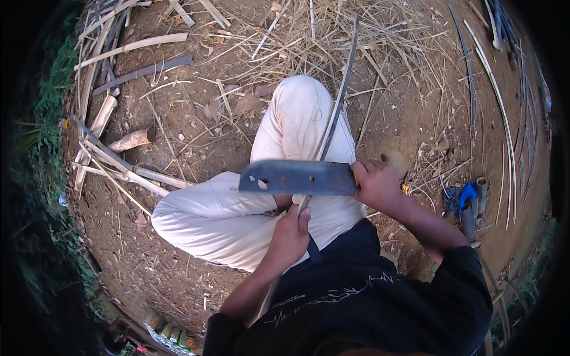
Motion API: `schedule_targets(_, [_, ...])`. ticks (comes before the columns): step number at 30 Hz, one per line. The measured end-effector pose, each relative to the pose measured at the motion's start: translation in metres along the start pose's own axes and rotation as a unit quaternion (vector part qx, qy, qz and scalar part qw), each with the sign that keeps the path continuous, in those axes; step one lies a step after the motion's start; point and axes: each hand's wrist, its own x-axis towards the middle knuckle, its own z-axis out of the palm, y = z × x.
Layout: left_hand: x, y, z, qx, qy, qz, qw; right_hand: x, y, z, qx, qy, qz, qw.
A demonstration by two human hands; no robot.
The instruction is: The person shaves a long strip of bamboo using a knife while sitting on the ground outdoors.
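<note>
My right hand [376,185] is closed round the handle end of a cleaver [332,179], whose broad dark blade has several holes and points left. The blade lies across a long, narrow bamboo strip [340,101]. My left hand [288,235] is wrapped round this strip just below the blade. The strip slants from the upper middle down past my raised knee toward my body; its lower part runs beside my left forearm. Where the handle sits inside my right fist is hidden. Whether the edge cuts into the strip, I cannot tell.
Thin shavings [332,41] are heaped on the dirt ahead. Split bamboo pieces [139,44] lie at left, near a short round log [132,140]. Long strips [499,101] line the right side. Bamboo tubes [468,219] and a blue item [468,194] are by my right elbow.
</note>
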Motion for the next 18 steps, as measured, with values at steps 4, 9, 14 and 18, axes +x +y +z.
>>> schedule_targets(4, [-0.015, 0.000, -0.003, -0.008, 0.017, 0.020, 1.000, 0.023, 0.043, 0.017, -0.010, 0.019, 0.112, 0.993])
schedule_targets(9, [-0.038, -0.004, -0.008, 0.024, 0.023, -0.013, 0.999, 0.032, 0.041, 0.006, 0.037, -0.014, 0.152, 0.988])
schedule_targets(14, [-0.062, -0.005, -0.013, 0.020, 0.010, -0.061, 0.998, 0.031, 0.060, 0.021, -0.033, 0.065, 0.046, 0.996])
schedule_targets(18, [-0.081, -0.011, -0.018, 0.053, 0.000, -0.087, 0.995, 0.063, 0.094, 0.021, 0.007, 0.052, 0.192, 0.980])
